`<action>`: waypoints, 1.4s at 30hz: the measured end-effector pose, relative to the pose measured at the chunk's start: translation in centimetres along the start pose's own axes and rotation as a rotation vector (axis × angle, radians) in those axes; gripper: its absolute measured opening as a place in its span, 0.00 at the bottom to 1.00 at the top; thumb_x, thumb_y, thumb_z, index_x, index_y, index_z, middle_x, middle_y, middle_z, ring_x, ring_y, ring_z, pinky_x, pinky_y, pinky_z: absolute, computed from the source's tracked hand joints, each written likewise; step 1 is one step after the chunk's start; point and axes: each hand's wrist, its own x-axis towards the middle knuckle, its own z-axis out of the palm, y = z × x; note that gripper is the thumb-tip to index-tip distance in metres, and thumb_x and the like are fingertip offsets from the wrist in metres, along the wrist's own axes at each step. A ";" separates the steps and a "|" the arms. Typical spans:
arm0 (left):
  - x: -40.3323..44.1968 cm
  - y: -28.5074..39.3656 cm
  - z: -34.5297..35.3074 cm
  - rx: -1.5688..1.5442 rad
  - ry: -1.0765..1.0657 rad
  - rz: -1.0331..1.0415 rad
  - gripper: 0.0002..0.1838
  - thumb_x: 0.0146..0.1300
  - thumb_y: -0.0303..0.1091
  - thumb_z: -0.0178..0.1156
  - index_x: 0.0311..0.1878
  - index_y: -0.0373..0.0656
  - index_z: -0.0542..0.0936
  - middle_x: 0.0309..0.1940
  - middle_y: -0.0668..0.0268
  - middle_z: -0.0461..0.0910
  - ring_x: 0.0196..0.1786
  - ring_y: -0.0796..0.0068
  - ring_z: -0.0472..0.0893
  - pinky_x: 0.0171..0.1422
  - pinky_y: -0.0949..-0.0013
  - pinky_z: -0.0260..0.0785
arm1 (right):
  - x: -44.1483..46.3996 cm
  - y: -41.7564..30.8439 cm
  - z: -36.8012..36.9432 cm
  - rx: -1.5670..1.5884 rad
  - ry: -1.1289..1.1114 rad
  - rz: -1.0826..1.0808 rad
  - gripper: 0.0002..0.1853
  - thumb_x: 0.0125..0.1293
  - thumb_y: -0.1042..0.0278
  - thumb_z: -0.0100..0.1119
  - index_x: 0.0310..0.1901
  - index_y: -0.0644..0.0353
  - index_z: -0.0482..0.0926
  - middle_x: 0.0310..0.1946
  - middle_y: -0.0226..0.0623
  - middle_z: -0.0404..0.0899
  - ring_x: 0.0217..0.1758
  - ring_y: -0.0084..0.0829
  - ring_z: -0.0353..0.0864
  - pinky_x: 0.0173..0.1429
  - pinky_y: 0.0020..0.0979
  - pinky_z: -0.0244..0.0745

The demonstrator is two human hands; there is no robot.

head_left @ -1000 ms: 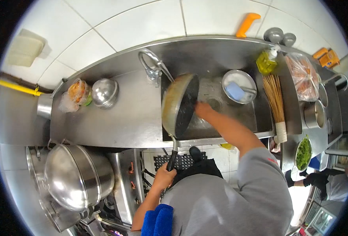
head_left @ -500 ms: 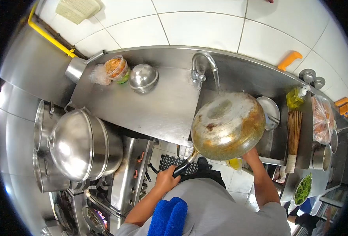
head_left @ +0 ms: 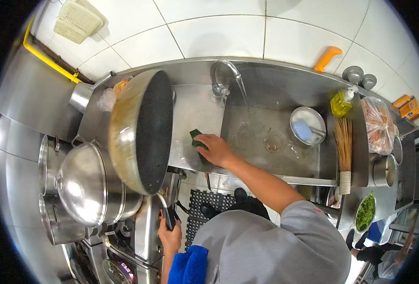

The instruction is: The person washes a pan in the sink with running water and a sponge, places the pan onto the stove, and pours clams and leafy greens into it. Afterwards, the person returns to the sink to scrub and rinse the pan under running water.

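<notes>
My left hand (head_left: 170, 233) is closed round the black handle of a wok (head_left: 124, 135), which is tilted on its side over the left part of the counter. Its dark inner face points right, and its outside is browned and worn. My right hand (head_left: 214, 150) grips a dark green scouring pad (head_left: 196, 137) at the steel counter, just left of the sink. Water runs from the curved faucet (head_left: 226, 75) into the sink basin (head_left: 266, 118). In the basin sits a metal bowl (head_left: 309, 113) with a blue sponge (head_left: 302, 129) in it.
Large steel pots (head_left: 89, 184) stand on the stove at left. A bamboo brush (head_left: 343, 146) and a yellow soap bottle (head_left: 340, 105) are at the sink's right side. Beyond them are a bagged food item (head_left: 379, 125) and a bowl of greens (head_left: 365, 213). Another person (head_left: 384, 258) stands lower right.
The wok has swung left out of the sink and turned, its inside now showing. My right hand has left the wok and moved to the counter, where it holds the scouring pad.
</notes>
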 end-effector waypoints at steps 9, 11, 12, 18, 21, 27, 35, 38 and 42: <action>-3.7 -1.0 -0.6 -0.581 -0.025 -0.353 0.04 0.57 0.24 0.53 0.34 0.40 0.68 0.12 0.68 0.64 0.10 0.78 0.63 0.13 0.74 0.53 | -8.1 24.5 -10.7 -0.659 -0.336 0.783 0.16 0.63 0.61 0.49 0.45 0.62 0.79 0.47 0.50 0.79 0.49 0.51 0.79 0.54 0.43 0.73; -3.5 -1.4 -0.2 -0.739 -0.095 -0.406 0.07 0.57 0.28 0.55 0.34 0.40 0.67 0.12 0.68 0.62 0.09 0.76 0.61 0.12 0.72 0.53 | -10.0 27.1 -11.6 -0.683 -0.413 0.746 0.16 0.61 0.62 0.51 0.44 0.64 0.80 0.44 0.54 0.79 0.47 0.51 0.79 0.54 0.45 0.73; -3.4 -1.7 0.1 -0.735 -0.096 -0.413 0.07 0.57 0.28 0.55 0.34 0.40 0.67 0.12 0.68 0.62 0.09 0.76 0.61 0.12 0.72 0.53 | -10.6 27.7 -11.7 -0.703 -0.484 0.705 0.16 0.58 0.63 0.53 0.42 0.66 0.81 0.41 0.57 0.79 0.46 0.52 0.79 0.54 0.46 0.73; -1.9 -1.4 1.5 -0.955 -0.247 -0.509 0.07 0.60 0.34 0.53 0.37 0.43 0.69 0.11 0.70 0.60 0.07 0.81 0.54 0.09 0.74 0.47 | -12.1 29.1 -9.9 -0.669 -0.497 0.575 0.16 0.59 0.66 0.52 0.44 0.67 0.80 0.45 0.57 0.78 0.51 0.51 0.76 0.58 0.44 0.71; -1.1 -2.1 1.1 -0.973 -0.341 -0.494 0.07 0.61 0.38 0.53 0.37 0.45 0.71 0.11 0.73 0.60 0.06 0.83 0.54 0.08 0.75 0.45 | -13.0 34.3 -7.6 -0.723 -0.479 0.621 0.18 0.61 0.66 0.51 0.50 0.64 0.77 0.52 0.54 0.75 0.57 0.49 0.73 0.63 0.43 0.67; 0.1 -3.4 0.5 -1.160 -0.417 -0.599 0.08 0.62 0.39 0.52 0.36 0.45 0.71 0.10 0.72 0.60 0.06 0.82 0.56 0.07 0.74 0.47 | -12.9 34.8 -6.1 -0.635 -0.332 0.936 0.20 0.62 0.63 0.50 0.53 0.62 0.76 0.58 0.51 0.71 0.61 0.48 0.71 0.65 0.41 0.66; -0.7 -2.9 1.3 -1.235 -0.458 -0.631 0.06 0.65 0.38 0.49 0.36 0.48 0.70 0.10 0.72 0.60 0.07 0.83 0.56 0.08 0.76 0.46 | -11.6 34.0 -7.2 -0.541 -0.432 0.964 0.18 0.63 0.65 0.49 0.52 0.61 0.76 0.55 0.51 0.74 0.59 0.46 0.74 0.63 0.42 0.68; -0.5 -2.7 1.4 -1.216 -0.454 -0.634 0.07 0.64 0.38 0.49 0.35 0.47 0.69 0.10 0.72 0.60 0.07 0.82 0.55 0.08 0.76 0.47 | -11.0 33.7 -7.4 -0.495 -0.458 0.981 0.19 0.63 0.63 0.49 0.52 0.65 0.76 0.55 0.52 0.74 0.59 0.46 0.74 0.64 0.42 0.67; -0.5 -2.6 1.2 -1.164 -0.411 -0.678 0.09 0.59 0.38 0.53 0.33 0.45 0.67 0.09 0.71 0.59 0.06 0.82 0.54 0.08 0.73 0.47 | -11.9 37.3 -6.4 -0.548 -0.496 0.980 0.19 0.63 0.61 0.50 0.50 0.65 0.78 0.55 0.52 0.74 0.59 0.47 0.73 0.64 0.42 0.67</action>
